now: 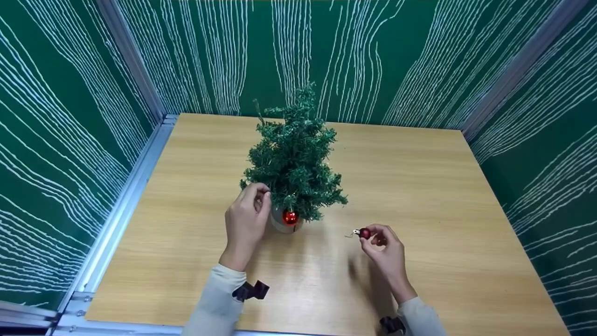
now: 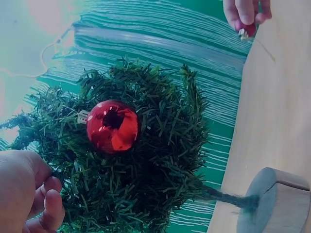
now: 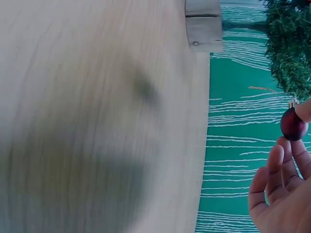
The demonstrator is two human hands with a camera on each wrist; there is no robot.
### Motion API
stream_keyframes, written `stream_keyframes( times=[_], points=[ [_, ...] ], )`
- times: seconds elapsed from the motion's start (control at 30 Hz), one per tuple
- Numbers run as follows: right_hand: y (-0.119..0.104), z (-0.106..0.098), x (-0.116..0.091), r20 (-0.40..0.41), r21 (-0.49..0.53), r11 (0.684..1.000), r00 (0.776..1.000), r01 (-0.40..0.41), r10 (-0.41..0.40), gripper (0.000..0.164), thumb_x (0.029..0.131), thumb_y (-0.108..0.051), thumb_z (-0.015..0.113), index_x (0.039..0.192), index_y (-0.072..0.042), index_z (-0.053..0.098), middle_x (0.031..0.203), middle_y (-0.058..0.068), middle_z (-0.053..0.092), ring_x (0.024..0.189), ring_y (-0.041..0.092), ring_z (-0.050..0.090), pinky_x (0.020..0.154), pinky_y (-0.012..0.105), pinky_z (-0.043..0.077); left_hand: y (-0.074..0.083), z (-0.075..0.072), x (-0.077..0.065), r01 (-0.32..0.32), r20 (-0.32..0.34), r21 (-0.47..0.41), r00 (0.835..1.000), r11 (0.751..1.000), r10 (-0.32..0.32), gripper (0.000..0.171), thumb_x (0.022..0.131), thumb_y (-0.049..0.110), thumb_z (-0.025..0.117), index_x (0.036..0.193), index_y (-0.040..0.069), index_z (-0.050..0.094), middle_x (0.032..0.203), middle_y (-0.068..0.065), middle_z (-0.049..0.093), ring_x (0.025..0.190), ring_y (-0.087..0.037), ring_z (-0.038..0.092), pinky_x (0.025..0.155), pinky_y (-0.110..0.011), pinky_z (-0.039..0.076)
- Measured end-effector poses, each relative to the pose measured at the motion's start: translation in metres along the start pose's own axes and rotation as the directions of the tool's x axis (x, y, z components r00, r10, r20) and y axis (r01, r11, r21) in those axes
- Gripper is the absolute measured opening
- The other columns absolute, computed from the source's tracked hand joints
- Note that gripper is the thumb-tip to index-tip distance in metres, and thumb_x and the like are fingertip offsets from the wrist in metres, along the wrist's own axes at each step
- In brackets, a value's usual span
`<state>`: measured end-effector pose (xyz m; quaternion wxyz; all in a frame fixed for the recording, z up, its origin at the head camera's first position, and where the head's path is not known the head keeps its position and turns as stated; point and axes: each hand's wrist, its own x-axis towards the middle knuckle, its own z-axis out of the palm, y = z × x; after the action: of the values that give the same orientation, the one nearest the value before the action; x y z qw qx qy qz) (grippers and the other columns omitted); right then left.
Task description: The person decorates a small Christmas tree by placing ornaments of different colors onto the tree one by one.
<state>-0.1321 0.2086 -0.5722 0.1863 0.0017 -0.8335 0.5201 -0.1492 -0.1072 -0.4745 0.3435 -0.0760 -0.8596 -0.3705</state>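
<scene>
A small artificial Christmas tree stands upright on the table. One shiny red bauble with a silver cap hangs low on its near side. At the tree's left edge, my left hand pinches the tip of a green branch between thumb and fingers. Off to the right, in the air above the table, my right hand holds a smaller dark red bauble by its round body. A thin wire hook sticks out from that bauble's cap, pointing toward the tree.
The tree's trunk rises from a round wooden base. Pale wood covers the table. Green panels with white wavy lines enclose its back and sides, with metal rails along the edges.
</scene>
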Motion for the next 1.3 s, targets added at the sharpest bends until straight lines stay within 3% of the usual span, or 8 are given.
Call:
stream_keyframes(
  times=[0.23,0.33,0.47,0.77,1.07,1.3],
  points=[
    [-0.026,0.000,-0.009,0.024,0.013,0.998,0.997,-0.069,0.068,0.026,0.076,0.007,0.076,0.099,-0.001,0.067,0.087,0.008,0.065,0.072,0.025,0.055,0.070,0.025,0.044,-0.002,0.001,-0.004,-0.002,-0.003,-0.026,1.000,1.000,0.002,0.005,0.092,0.014,0.064,0.095,0.010,0.065,0.079,0.002,0.064,0.061,-0.008,0.058,0.053,-0.027,0.048],
    [-0.045,-0.002,-0.014,0.035,0.005,0.997,0.997,-0.072,0.072,0.025,0.077,0.008,0.075,0.100,0.002,0.066,0.087,0.010,0.065,0.074,0.032,0.056,0.071,0.029,0.045,-0.002,0.002,-0.008,-0.003,0.000,-0.028,1.000,1.000,0.003,0.005,0.092,0.014,0.065,0.095,0.010,0.065,0.080,0.001,0.064,0.061,-0.008,0.058,0.052,-0.028,0.048],
    [-0.059,-0.003,-0.017,0.045,0.020,0.998,0.997,-0.057,0.056,0.024,0.077,0.009,0.074,0.099,0.004,0.065,0.086,0.011,0.065,0.073,0.031,0.056,0.070,0.027,0.045,-0.001,0.002,-0.013,-0.009,0.005,-0.023,1.000,1.000,0.009,0.007,0.091,0.015,0.066,0.097,0.010,0.065,0.082,0.000,0.065,0.062,-0.010,0.058,0.052,-0.029,0.049],
    [-0.062,0.000,-0.021,0.046,0.037,0.998,0.998,-0.046,0.044,0.025,0.077,0.009,0.074,0.099,0.003,0.065,0.084,0.010,0.064,0.072,0.024,0.055,0.071,0.030,0.046,0.000,0.003,-0.015,0.000,0.008,-0.017,1.000,1.000,0.000,0.009,0.091,0.016,0.067,0.098,0.011,0.065,0.083,0.001,0.066,0.062,-0.010,0.058,0.052,-0.031,0.049],
    [-0.066,0.004,-0.022,0.071,0.068,0.997,0.997,-0.033,0.028,0.023,0.076,0.010,0.074,0.097,0.003,0.065,0.084,0.011,0.065,0.071,0.023,0.055,0.071,0.023,0.043,0.000,0.002,-0.016,0.003,0.006,-0.017,1.000,1.000,-0.003,0.008,0.092,0.017,0.066,0.099,0.012,0.066,0.080,0.002,0.064,0.060,-0.009,0.056,0.052,-0.030,0.048],
    [-0.069,0.010,-0.024,0.075,0.077,0.997,0.997,0.009,-0.015,0.024,0.075,0.011,0.074,0.096,0.004,0.065,0.083,0.010,0.066,0.074,0.039,0.055,0.071,0.029,0.046,0.000,0.000,-0.020,0.003,-0.035,-0.052,0.999,0.999,-0.005,0.014,0.092,0.014,0.066,0.105,0.009,0.064,0.082,0.000,0.063,0.061,-0.009,0.055,0.053,-0.027,0.047]
  ],
)
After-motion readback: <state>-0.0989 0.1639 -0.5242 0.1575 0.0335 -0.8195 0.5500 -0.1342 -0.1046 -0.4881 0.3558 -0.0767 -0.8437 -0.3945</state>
